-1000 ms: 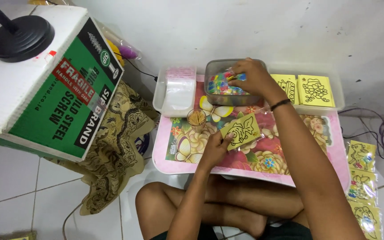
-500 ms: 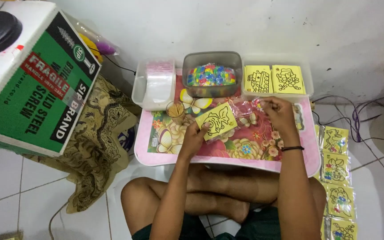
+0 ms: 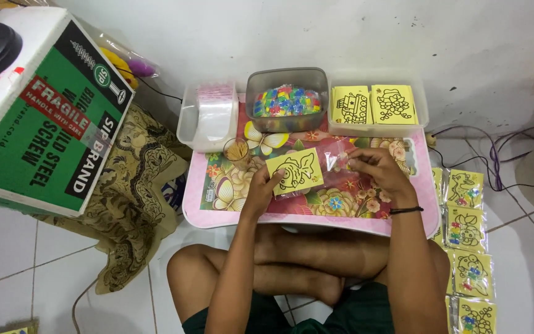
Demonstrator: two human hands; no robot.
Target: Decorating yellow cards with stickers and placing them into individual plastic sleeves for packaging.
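White floor tiles and a scuffed white wall, with a small pink floral-topped desk (image 3: 217, 213) pulled up over the person's crossed legs. Left hand (image 3: 259, 192) has its grip closed on the lower left edge of a yellow square card with a black fish outline (image 3: 295, 171), holding it just above the desk top, slightly tilted. Right hand (image 3: 375, 170) sits just right of the card with its fingers pinched together on a clear plastic sleeve (image 3: 335, 162) that spreads out under and beside the card; black band around that wrist. Near the left hand's far side stands a small clear cup of wooden sticks (image 3: 237, 150). Along the back edge of the desk: a clear tub holding a stack of clear bags (image 3: 208, 116), a grey tub full of tiny multicoloured packets (image 3: 287, 99), and a clear tray with two stacks of yellow outline cards (image 3: 375, 104). On the floor to the right, a column of finished yellow card packs (image 3: 465, 213) runs toward the camera. Off to the left there's a big green and white cardboard box (image 3: 38, 117) sitting on a brown patterned cloth (image 3: 128, 204).
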